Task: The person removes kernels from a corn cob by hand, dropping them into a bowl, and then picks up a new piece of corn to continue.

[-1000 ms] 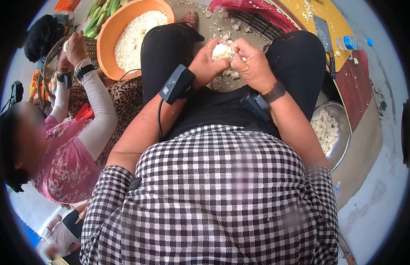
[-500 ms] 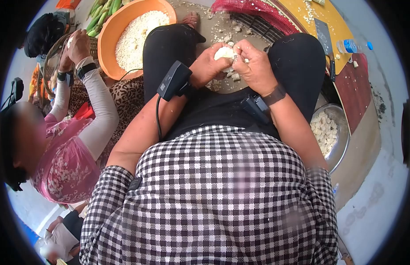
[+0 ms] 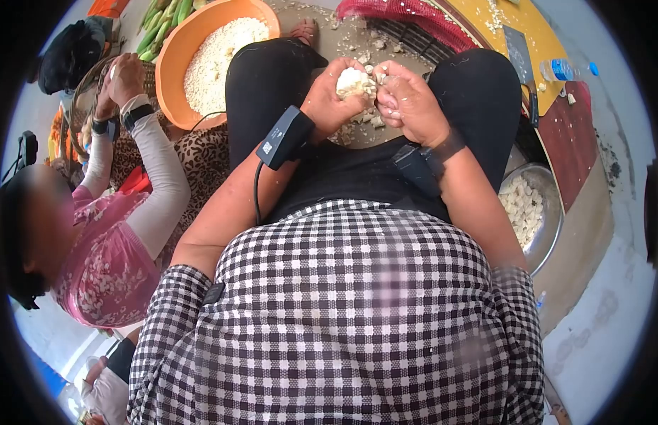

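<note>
Pale floor [image 3: 623, 283] at right (dark smudges, too), tan strip [image 3: 587, 237] alongside.

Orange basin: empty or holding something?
Not empty: the orange basin holds a broad layer of pale kernels, with bare wall showing around them.

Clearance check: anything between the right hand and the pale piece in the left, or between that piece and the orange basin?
Nothing visible between the right hand and the pale piece in the left hand; they're close together. Toward the orange basin, the left knee stands in between.
</note>
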A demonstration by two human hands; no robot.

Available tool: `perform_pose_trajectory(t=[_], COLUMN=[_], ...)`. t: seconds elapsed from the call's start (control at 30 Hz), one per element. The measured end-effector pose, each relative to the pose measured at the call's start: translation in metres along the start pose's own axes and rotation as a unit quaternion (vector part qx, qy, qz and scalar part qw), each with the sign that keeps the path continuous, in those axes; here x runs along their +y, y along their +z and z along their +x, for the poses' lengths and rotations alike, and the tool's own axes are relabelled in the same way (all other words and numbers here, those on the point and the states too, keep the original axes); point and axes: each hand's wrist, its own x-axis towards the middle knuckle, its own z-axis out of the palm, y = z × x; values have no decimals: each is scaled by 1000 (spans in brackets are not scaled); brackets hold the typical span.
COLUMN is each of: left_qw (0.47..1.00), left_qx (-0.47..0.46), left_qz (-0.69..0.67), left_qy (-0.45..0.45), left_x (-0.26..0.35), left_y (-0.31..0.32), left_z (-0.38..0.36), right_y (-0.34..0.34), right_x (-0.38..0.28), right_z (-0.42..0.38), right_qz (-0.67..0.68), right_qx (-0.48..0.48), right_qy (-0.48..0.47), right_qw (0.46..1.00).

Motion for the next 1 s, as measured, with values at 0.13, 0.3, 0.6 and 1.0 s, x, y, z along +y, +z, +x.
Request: perform_pose_trajectory(t=[0.13, 0.3, 0.6, 1.0], left_qw=[999, 1000, 996, 984], left_qx=[6, -2, -6, -10], left_qz=[-37, -29, 78, 169], left_qy=[-24, -11, 35, 63], left_x=[0, -3, 1, 10], left_y=[-3, -6, -2, 3], left_z=[-1, 0, -2, -5], right_y=[-4, 4, 3, -6], right_x=[-1, -8, 0, 6], right_z=[0, -3, -2, -1], right_qz=[45, -36, -293, -403], right_qx=[-46, 18, 72, 33], right_qy=[-6, -54, -144, -160], right_qw=[998, 998, 942, 900])
